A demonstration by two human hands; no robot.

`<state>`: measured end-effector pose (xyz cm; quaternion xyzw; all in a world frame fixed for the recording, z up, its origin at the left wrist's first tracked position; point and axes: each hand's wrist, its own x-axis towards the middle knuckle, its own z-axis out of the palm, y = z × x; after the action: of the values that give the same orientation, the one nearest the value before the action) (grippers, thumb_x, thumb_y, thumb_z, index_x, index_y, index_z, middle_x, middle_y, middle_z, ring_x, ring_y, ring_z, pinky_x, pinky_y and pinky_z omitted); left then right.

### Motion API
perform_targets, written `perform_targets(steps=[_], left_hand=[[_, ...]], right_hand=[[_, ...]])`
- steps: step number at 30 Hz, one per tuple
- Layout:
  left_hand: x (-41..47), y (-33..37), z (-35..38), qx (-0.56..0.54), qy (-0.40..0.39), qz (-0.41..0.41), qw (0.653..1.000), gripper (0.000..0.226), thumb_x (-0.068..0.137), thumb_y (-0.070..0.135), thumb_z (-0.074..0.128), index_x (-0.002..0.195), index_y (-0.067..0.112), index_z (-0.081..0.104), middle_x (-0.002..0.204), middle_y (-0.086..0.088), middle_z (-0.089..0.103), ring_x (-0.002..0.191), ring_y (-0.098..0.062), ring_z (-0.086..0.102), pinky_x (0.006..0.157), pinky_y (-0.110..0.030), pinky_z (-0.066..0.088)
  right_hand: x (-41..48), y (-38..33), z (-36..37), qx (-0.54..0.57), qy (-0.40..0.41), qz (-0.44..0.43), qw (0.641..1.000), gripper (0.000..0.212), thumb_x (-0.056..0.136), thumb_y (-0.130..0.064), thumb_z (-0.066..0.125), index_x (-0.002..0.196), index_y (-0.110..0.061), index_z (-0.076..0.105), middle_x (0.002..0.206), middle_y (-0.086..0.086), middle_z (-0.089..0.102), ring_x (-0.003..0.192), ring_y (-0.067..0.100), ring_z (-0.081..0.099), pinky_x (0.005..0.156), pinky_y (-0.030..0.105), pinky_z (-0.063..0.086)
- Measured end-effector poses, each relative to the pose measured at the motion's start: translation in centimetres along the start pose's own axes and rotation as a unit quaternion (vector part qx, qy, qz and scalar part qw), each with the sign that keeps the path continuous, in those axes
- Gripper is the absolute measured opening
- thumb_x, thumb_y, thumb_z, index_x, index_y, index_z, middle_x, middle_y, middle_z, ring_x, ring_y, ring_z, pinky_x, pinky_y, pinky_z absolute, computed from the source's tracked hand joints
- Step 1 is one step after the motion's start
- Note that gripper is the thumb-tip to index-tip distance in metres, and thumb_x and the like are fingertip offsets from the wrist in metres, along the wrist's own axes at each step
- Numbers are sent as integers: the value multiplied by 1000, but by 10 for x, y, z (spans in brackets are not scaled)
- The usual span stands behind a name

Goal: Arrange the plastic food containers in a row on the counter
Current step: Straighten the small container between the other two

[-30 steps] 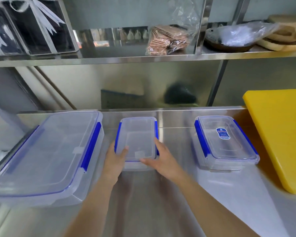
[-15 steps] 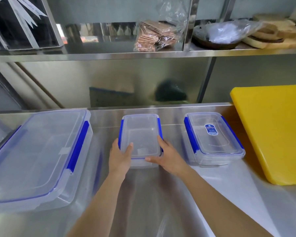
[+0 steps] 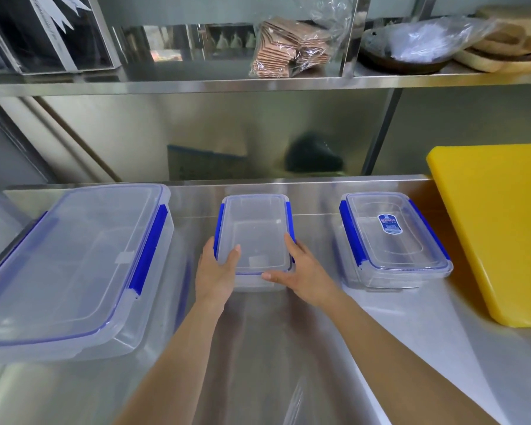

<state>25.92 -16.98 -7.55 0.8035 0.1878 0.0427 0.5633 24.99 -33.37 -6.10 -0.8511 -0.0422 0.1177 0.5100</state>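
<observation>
Three clear plastic containers with blue clips stand on the steel counter (image 3: 288, 348). The small middle container (image 3: 254, 228) is gripped at its near end by both hands: my left hand (image 3: 216, 271) holds its near left corner with the thumb on the lid, and my right hand (image 3: 301, 271) holds its near right corner. A large container (image 3: 71, 265) sits to the left. A medium container with a blue label (image 3: 390, 237) sits to the right. All three lie roughly side by side with gaps between them.
A thick yellow cutting board (image 3: 497, 225) lies at the right, beside the medium container. A steel shelf (image 3: 258, 84) overhangs the back of the counter, carrying a bag of brown wafers (image 3: 288, 47), a dark box and plastic-wrapped dishes.
The small container has slid a little away from me toward the back of the counter, both hands still on it. The camera has shifted slightly.
</observation>
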Motion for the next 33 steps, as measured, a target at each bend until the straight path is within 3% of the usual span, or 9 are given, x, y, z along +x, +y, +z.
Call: perform_targets(steps=[5,7,10,12,14,18,23,28,33], left_hand=[[-8,9,-13,79,-30,-14,996,68,85,53,52,142,23,29,136,-6,47,122,-26,51,98,-44,49],[-13,11,-47,121,11,-18,992,75,86,55,49,146,20,23,148,-8,35,133,-28,41,104,-44,41],[-24,25,-94,127,62,55,988,56,90,43,53,138,18,41,141,-6,49,125,-21,50,97,-35,44],[-29,35,-131,108,135,109,979,34,92,31,53,121,14,58,120,-6,65,106,-19,60,87,-28,44],[-28,37,-172,110,224,142,958,26,93,26,50,109,11,63,109,-10,70,98,-26,62,87,-34,45],[-12,27,-215,227,327,67,915,37,90,29,52,119,7,58,125,-23,58,119,-40,47,105,-49,30],[-7,-22,-250,244,244,-86,935,69,86,53,51,143,19,33,151,-20,28,141,-38,19,115,-54,11],[-7,-47,-257,265,215,-25,940,65,88,44,55,142,13,36,150,-25,29,143,-34,19,118,-43,9],[4,-57,-267,284,202,-41,936,67,86,54,49,143,22,33,154,-19,26,143,-36,17,117,-42,10]], right_hand=[[3,-4,0,-64,-1,25,998,90,75,-43,72,147,-32,20,147,-1,34,130,18,42,106,42,44],[2,-25,19,-139,-11,33,990,93,75,-53,68,148,-32,15,154,2,23,137,23,34,110,45,36],[-3,-58,47,-260,39,-6,965,92,76,-63,59,148,-28,12,159,2,7,144,25,16,115,42,18],[-8,-85,74,-225,41,-58,972,86,80,-59,58,148,-24,18,160,2,8,145,23,14,116,38,15],[-16,-108,104,-139,-6,-84,987,79,84,-51,59,148,-22,23,159,1,15,146,20,17,118,35,20],[-26,-118,139,15,-98,-71,993,67,87,-41,61,145,-24,31,149,0,36,139,14,31,104,20,25],[-28,-117,171,61,-136,-20,989,87,89,-42,57,153,-19,2,160,1,18,147,16,19,118,33,19],[-31,-132,191,60,-119,-2,991,87,93,-41,50,151,-16,-10,162,-1,14,147,17,20,119,32,18],[-32,-134,198,48,-126,1,991,88,92,-47,48,151,-19,-11,161,-3,14,146,19,22,117,34,20]])
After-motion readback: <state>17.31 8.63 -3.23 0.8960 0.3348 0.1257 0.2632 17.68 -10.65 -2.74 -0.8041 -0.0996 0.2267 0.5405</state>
